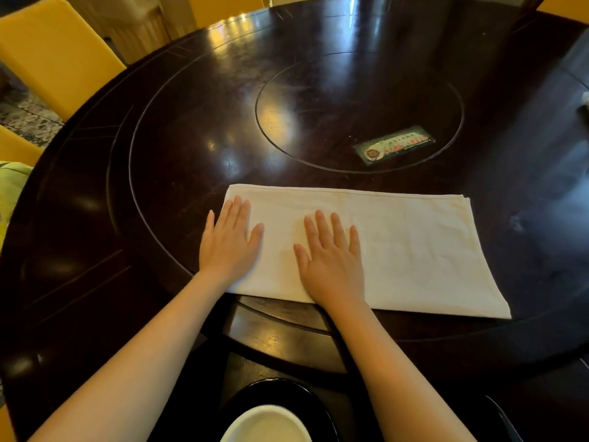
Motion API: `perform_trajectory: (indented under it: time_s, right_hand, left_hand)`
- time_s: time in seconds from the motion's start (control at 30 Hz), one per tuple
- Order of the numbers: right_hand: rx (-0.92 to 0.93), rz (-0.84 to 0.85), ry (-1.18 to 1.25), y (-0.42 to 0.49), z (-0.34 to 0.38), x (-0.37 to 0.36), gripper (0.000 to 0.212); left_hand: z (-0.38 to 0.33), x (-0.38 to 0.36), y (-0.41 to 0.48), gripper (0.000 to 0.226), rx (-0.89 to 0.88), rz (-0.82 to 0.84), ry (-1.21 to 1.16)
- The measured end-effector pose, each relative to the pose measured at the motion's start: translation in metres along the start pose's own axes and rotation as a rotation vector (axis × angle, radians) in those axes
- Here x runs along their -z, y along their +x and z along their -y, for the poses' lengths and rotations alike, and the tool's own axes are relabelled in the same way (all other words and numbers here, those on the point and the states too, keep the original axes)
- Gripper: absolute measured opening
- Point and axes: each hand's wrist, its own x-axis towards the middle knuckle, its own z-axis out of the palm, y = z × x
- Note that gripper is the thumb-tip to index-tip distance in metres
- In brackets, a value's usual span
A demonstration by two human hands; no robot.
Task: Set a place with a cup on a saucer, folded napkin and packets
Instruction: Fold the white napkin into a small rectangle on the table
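Flat hands press napkin (soft, rectangular).

The napkin is plain cream-white on a table of glossy, very dark brown wood ringed with thin pale lines. The far card is green with a red band of lettering, and the near cup is white on a black saucer. At the left the chairs are yellow, the carpet mottled grey and cream, a cloth pale green.
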Motion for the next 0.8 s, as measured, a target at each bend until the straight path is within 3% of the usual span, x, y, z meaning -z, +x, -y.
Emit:
perform_trajectory:
  time_s: [0.33, 0.57, 0.8]
  right_hand:
    - [-0.295, -0.027, -0.08, -0.034, -0.093, 0.027, 0.067]
    - [-0.374, -0.062, -0.079, -0.052, -0.133, 0.037, 0.071]
    - [-0.384, 0.01, 0.004, -0.05, -0.139, 0.045, 0.067]
  left_hand:
    - [0.001, 0.005, -0.003, 0.069, -0.015, 0.023, -0.003]
    - [0.004, 0.002, 0.0, 0.071, -0.014, 0.02, 0.003]
    - [-0.006, 0.011, -0.003, 0.062, -0.002, 0.006, 0.097]
